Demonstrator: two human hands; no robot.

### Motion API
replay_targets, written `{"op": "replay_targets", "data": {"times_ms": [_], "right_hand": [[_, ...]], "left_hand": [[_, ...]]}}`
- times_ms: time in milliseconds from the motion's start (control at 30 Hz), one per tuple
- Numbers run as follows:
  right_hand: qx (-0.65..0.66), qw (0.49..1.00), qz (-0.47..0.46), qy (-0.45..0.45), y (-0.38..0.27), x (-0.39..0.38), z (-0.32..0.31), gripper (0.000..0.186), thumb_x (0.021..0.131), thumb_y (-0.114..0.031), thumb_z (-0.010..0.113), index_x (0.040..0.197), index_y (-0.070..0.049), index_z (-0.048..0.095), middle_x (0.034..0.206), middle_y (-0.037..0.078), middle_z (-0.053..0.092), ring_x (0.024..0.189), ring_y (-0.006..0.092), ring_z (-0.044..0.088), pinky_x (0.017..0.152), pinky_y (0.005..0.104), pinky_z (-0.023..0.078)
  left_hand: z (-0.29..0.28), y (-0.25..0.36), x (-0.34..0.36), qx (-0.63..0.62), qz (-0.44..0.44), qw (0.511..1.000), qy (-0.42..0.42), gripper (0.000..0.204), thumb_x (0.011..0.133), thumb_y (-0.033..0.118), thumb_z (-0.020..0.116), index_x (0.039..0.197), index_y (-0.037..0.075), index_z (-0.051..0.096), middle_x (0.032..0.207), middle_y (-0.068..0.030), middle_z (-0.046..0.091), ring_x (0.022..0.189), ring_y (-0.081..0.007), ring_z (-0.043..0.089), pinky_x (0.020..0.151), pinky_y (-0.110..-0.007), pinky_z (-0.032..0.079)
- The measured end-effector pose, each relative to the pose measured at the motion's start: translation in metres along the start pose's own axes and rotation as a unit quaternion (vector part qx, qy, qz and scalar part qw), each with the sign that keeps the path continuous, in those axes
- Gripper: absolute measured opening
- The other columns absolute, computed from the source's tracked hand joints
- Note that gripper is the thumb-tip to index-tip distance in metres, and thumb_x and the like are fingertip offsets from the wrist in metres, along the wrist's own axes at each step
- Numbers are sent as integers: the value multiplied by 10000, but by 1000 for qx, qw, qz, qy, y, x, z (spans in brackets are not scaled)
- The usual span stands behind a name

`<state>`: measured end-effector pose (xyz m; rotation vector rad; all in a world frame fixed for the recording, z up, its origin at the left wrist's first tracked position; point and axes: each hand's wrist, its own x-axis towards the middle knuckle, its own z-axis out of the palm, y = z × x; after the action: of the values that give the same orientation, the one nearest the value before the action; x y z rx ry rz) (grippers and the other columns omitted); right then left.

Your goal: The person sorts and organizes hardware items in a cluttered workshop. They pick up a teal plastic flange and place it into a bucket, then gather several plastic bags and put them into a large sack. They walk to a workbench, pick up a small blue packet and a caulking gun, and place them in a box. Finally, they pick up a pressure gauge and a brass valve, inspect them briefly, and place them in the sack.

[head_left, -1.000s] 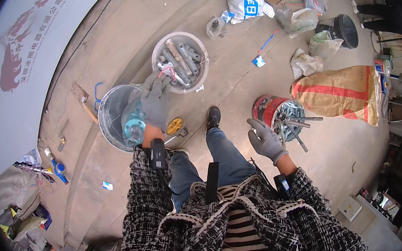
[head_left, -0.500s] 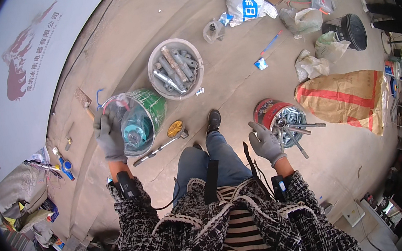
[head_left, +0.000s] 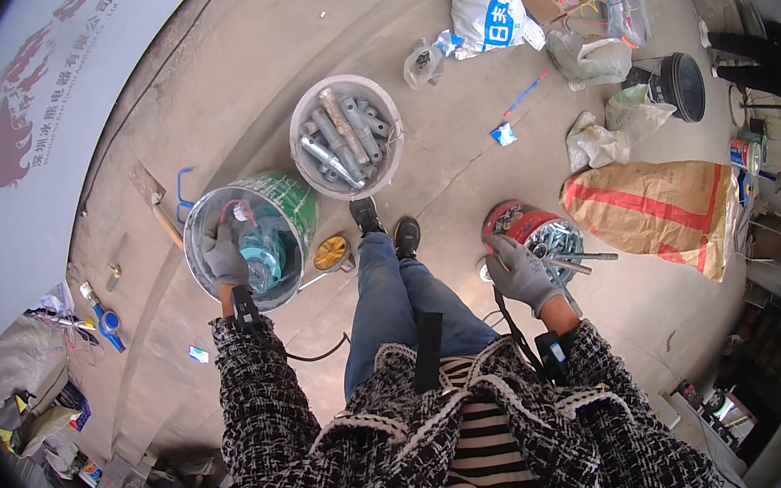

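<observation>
My left hand [head_left: 227,258], in a grey glove, reaches over the near rim of a green bucket [head_left: 300,203] on the left. Inside are a teal power tool [head_left: 264,259] and clear plastic, with something red and white beyond my fingertips. Those fingers point down and away; whether they grip anything is unclear. My right hand [head_left: 523,274], gloved in grey too, is beside a red bucket [head_left: 514,219] full of metal bolts [head_left: 556,241]. Its fingers are stretched out, with nothing seen in them. Several long metal rods [head_left: 592,256] stick out from this bucket beside the hand.
A pale tub [head_left: 307,171] of metal pipe pieces stands ahead. A yellow wheel [head_left: 331,253] on a pole lies by the green bucket. Left are a trowel [head_left: 163,218] and a blue tool [head_left: 109,322]. A brown paper sack [head_left: 650,212] and a black bucket [head_left: 683,87] lie right.
My left hand has moved from the green bucket's rim to over its opening. My right hand's fingers have drawn closer together. Both my shoes now show ahead, and less of the yellow wheel's pole shows.
</observation>
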<state>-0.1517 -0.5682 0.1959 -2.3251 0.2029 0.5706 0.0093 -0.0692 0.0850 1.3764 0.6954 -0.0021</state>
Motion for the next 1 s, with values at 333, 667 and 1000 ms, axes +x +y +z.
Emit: {"op": "replay_targets", "data": {"times_ms": [333, 667, 1000], "right_hand": [[80, 982, 172, -1, -4, 156, -9, 602, 937, -278, 595, 1433, 17, 421, 1280, 217, 607, 1159, 267, 612, 982, 355, 479], [138, 952, 274, -7, 90, 400, 28, 899, 828, -429, 718, 1464, 74, 331, 1275, 224, 601, 1089, 249, 625, 940, 327, 484], [303, 874, 380, -22, 170, 535, 38, 334, 886, -270, 620, 1158, -82, 579, 945, 79, 654, 777, 209, 647, 649, 307, 491]], "left_hand": [[17, 23, -16, 80, -30, 996, -5, 274, 964, 107, 594, 1224, 24, 604, 1168, -49, 612, 1075, -138, 582, 908, -261, 450], [89, 56, -61, 120, -127, 984, -23, 272, 1022, 118, 485, 1261, 28, 581, 1232, -68, 611, 1138, -154, 577, 972, -300, 464], [173, 27, -75, 78, -197, 977, 13, 311, 1034, 126, 447, 1323, 28, 508, 1305, -95, 568, 1202, -202, 565, 1034, -353, 457]]}}
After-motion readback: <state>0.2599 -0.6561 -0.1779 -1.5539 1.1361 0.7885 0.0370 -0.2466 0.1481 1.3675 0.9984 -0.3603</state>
